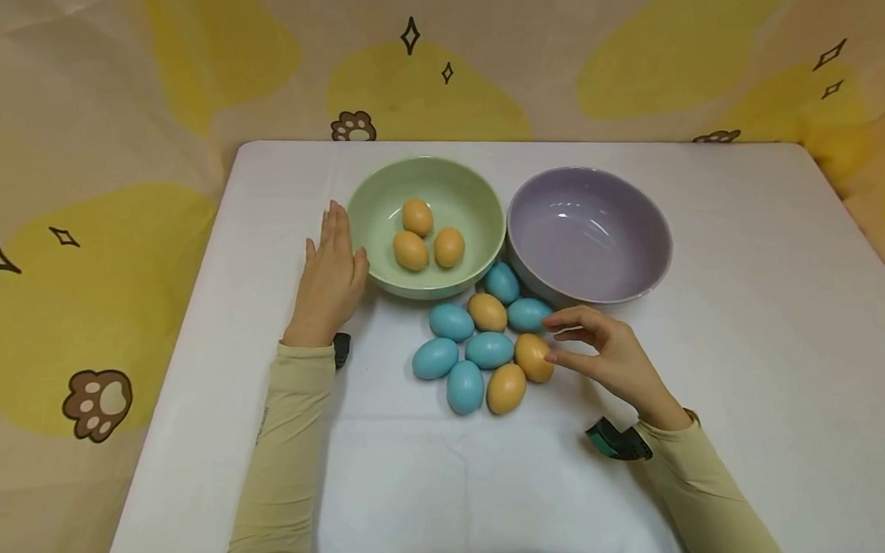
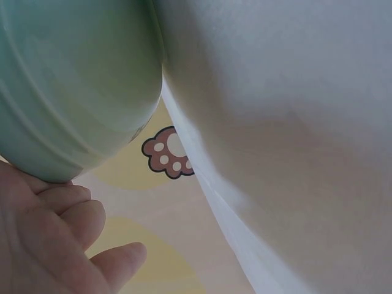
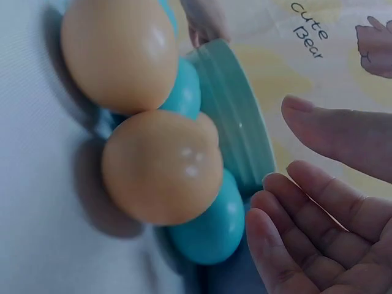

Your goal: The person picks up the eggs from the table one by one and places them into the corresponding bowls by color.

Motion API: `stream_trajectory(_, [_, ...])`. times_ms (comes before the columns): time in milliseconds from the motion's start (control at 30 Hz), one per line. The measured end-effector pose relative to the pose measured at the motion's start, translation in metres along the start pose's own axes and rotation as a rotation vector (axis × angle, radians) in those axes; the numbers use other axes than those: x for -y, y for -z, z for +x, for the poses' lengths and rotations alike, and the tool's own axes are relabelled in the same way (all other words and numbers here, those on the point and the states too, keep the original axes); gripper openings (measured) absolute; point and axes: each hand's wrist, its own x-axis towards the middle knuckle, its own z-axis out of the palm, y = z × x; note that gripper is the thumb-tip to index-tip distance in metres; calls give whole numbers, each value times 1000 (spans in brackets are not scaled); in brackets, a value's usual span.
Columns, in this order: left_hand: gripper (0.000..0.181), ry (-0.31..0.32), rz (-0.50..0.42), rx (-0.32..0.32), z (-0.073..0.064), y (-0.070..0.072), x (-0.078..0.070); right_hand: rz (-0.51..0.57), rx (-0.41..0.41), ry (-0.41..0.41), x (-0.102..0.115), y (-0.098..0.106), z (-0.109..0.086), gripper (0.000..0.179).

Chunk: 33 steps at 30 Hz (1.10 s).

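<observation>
My left hand [image 1: 330, 276] rests against the left side of the green bowl [image 1: 363, 185] with its fingers straight; in the left wrist view, fingertips [image 2: 67, 195] meet the bowl's wall. Inside that bowl lie three orange eggs [image 1: 410, 251]. In front of it several blue eggs [image 1: 489, 351] and three orange ones are bunched on the table. My right hand [image 1: 612, 355] hovers at the right of the bunch, thumb and fingers parted, beside the rightmost orange egg [image 1: 533, 358]. The right wrist view shows a gap between the fingers and this egg [image 3: 162, 168].
A purple bowl [image 1: 589, 235] with nothing in it stands right of the green bowl, close against it. The white table [image 1: 759, 293] extends to the right and front. Patterned yellow cloth [image 1: 477, 82] hangs behind and to the left.
</observation>
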Motion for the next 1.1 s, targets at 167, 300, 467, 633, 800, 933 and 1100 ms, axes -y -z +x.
stream_trajectory(167, [62, -8, -5, -3, 0, -1, 1, -23, -17, -36, -10, 0, -8, 35])
stream_trajectory(300, [62, -16, -1, -2, 0, -1, 1, -22, -17, -67, -17, 0, -11, 36])
stream_trajectory(467, [62, -17, 2, -1, 0, 0, 1, -6, 0, -112, -21, -2, -14, 39])
stream_trajectory(633, [62, -15, -4, 3, 0, 0, 1, -4, 32, -123, -25, -7, -14, 46])
stream_trajectory(800, [62, -12, -6, 12, 0, 0, 1, -15, 34, -120, -26, -12, -14, 51])
stream_trajectory(933, [62, -9, -8, 9, 0, 0, 1, -41, 27, -126, -28, -14, -13, 55])
stream_trajectory(1100, [62, -7, -9, 4, 1, -1, 2, -86, 19, -112, -29, -19, -12, 58])
